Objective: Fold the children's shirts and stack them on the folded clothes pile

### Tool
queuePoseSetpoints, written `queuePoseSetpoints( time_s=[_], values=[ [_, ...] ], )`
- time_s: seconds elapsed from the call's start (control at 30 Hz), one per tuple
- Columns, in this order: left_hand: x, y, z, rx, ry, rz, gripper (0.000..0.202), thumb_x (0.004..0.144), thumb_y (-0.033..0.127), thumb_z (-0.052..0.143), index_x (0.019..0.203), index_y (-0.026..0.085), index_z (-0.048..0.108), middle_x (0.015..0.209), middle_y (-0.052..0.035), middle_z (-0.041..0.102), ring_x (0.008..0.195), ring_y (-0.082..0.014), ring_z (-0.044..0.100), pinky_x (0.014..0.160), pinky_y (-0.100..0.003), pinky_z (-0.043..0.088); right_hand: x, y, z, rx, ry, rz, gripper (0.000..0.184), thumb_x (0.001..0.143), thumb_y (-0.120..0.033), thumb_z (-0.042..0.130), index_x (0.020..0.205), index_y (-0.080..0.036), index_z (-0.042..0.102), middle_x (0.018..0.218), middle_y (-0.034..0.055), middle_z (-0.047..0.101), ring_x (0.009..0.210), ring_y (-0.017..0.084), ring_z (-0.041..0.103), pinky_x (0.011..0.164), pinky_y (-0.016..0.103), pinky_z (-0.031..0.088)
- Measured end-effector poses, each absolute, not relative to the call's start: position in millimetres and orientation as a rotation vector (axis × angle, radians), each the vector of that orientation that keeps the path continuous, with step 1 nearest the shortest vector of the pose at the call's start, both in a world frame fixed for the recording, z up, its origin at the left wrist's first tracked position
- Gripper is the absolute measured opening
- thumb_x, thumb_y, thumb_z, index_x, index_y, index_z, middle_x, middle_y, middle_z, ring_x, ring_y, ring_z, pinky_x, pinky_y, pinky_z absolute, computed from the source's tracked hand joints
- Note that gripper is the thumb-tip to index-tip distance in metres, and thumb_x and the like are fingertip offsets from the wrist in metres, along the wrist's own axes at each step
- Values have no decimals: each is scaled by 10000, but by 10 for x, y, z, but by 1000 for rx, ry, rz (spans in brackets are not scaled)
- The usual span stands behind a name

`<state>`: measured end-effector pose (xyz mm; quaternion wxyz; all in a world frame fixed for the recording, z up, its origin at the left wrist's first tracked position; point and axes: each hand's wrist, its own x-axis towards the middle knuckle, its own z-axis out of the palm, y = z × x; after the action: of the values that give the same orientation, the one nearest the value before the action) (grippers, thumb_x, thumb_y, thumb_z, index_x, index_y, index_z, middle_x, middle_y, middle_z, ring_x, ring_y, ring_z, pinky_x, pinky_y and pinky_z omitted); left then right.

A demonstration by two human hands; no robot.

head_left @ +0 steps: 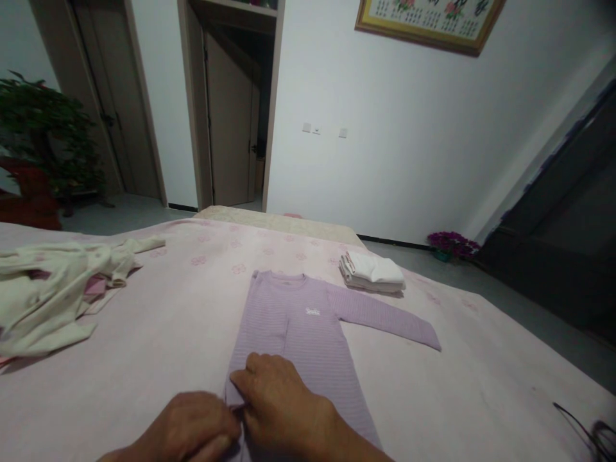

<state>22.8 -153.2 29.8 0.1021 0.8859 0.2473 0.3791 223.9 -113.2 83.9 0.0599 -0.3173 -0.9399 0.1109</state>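
lilac striped top (293,327), just one; left hand (185,430) and right hand (282,401) pinch its hem (233,399), fingers (255,369) closed.

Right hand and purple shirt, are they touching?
Touching. The head view shows the right hand lying on the purple shirt, with no gap between them.
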Motion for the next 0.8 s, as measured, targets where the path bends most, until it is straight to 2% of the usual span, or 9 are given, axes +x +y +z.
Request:
queuePoseSetpoints(
  time_s=[0.07, 0.13, 0.2, 0.3, 0.4, 0.47, 0.6, 0.7, 0.8],
  values=[
    [105, -1297, 412, 2416, 1070, 1125, 289, 1021, 299, 440, 921, 233, 702, 755, -10, 747, 682, -117, 706, 668, -180, 563, 2252, -1160, 849, -946, -2829, 310, 225, 847, -240, 566, 1055, -187, 633, 1028, 90, 655, 902, 233, 603, 759, 331, 466],
    [10, -955, 540, 2195, 1378, 1188, 313, 996, 400, 492, 897, 220, 728, 864, -25, 783, 814, -157, 743, 761, -227, 588, 2253, -1189, 842, -949, -2830, 284, 254, 819, -212, 569, 1066, -181, 619, 1049, 96, 647, 904, 236, 595, 763, 337, 468],
    [-26, -562, 629, 2119, 1513, 1144, 385, 998, 476, 448, 1059, 228, 735, 1044, -33, 789, 968, -192, 741, 872, -291, 588, 2243, -1213, 821, -967, -2830, 271, 254, 790, -185, 574, 1042, -175, 612, 1062, 99, 638, 913, 237, 588, 769, 341, 471],
    [35, -13, 621, 2309, 1543, 862, 527, 1005, 532, 364, 1312, 212, 650, 1392, -58, 652, 1303, -230, 592, 1129, -371, 446, 2220, -1230, 783, -1007, -2817, 260, 255, 793, -180, 579, 1046, -172, 608, 1063, 97, 630, 919, 242, 584, 773, 350, 479],
    [156, 391, 471, 2468, 1585, 580, 595, 1023, 494, 289, 1469, 166, 506, 1575, -88, 445, 1479, -235, 378, 1233, -399, 291, 2217, -1227, 762, -1035, -2816, 257, 219, 813, -203, 599, 1030, -177, 617, 1054, 93, 630, 911, 240, 585, 769, 350, 485],
    [218, 573, 340, 2503, 1596, 486, 616, 1012, 491, 316, 1488, 133, 476, 1603, -126, 386, 1515, -257, 300, 1251, -421, 236, 2228, -1223, 747, -1040, -2807, 260, 187, 834, -214, 607, 1018, -185, 621, 1049, 83, 634, 909, 234, 586, 773, 345, 491],
    [254, 767, 110, 2489, 1657, 358, 714, 992, 522, 325, 1517, 45, 407, 1615, -211, 324, 1523, -326, 258, 1233, -467, 233, 2212, -1233, 620, -1063, -2775, 202, 193, 852, -305, 662, 1010, -200, 623, 1026, 68, 637, 916, 243, 586, 770, 357, 506],
    [242, 820, 11, 2484, 1698, 306, 746, 993, 532, 288, 1550, 37, 339, 1643, -213, 242, 1535, -335, 209, 1226, -472, 220, 2125, -1256, 439, -1085, -2773, 122, 394, 797, -496, 729, 1035, -199, 627, 1031, 86, 639, 948, 287, 583, 784, 413, 518],
    [230, 845, -27, 2486, 1713, 272, 750, 992, 550, 272, 1561, 65, 327, 1652, -198, 218, 1543, -329, 187, 1221, -473, 211, 2040, -1281, 283, -1114, -2782, 71, 593, 754, -655, 709, 1106, -186, 622, 1027, 107, 651, 920, 309, 587, 763, 462, 524]
  ],
)
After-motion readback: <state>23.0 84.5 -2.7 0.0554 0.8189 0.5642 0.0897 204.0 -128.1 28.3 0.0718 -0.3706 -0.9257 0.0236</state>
